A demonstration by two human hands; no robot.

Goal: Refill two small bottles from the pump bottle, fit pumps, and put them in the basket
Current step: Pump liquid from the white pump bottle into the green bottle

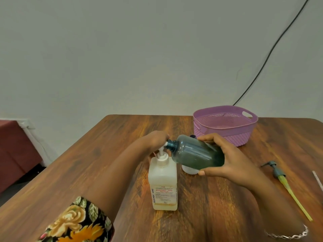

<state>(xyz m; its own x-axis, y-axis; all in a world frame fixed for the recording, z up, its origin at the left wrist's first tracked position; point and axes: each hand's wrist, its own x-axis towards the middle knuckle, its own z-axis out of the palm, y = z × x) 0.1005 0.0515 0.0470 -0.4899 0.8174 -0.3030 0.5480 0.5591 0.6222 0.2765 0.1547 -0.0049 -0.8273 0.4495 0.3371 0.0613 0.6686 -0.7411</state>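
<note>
While the left hand (155, 139) lies over the head of the pump bottle (163, 182), fingers bent upon it, the right hand (225, 158) grips a dark small bottle (195, 152) (tilted almost on its side), neck at the nozzle. The purple basket (218, 135) stands behind on the desk (87, 163).

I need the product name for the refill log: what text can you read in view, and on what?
"BIOCHEK CHG": blue, running vertically up the left edge of the label on the pump bottle.
"BIOCHEK CHG Handrub": red, at the top of the same label.
Remaining small print on that label: too small and blurred to read.
Dark small bottle, basket, loose pump: no text visible.
</note>
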